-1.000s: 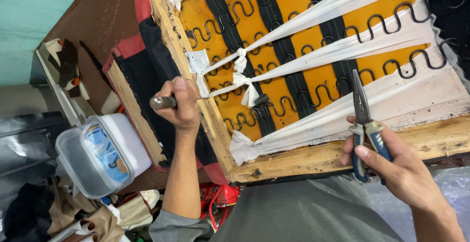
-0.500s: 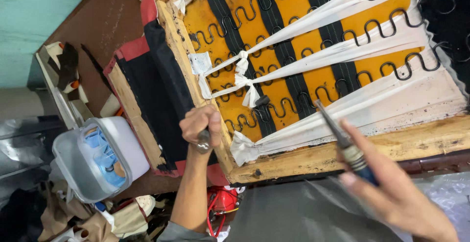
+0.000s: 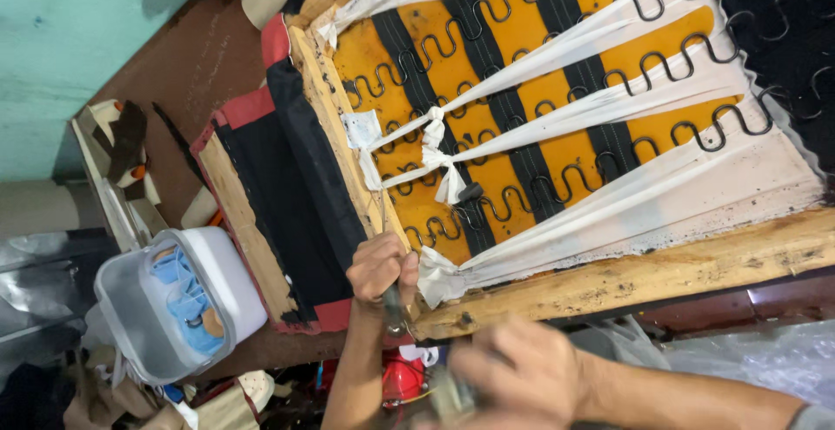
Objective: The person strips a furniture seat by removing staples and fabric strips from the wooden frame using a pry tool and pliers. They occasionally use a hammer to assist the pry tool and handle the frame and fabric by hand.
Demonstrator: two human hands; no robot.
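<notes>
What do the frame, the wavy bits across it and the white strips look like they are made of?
Frame: bare, rough wood, going by the visible grain and dark specks. Wavy springs: dark bent wire, probably steel. White strips: soft woven cloth, knotted and creased. The left hand grips a tool at the frame's corner.

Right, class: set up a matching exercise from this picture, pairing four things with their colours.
Things:
1. zigzag springs
2. fabric strips
3. wooden frame
4. plastic tub

Colours:
A. pale grey-white
B. white
C. black
D. brown

Pairs: 1-C, 2-B, 3-D, 4-A
</notes>
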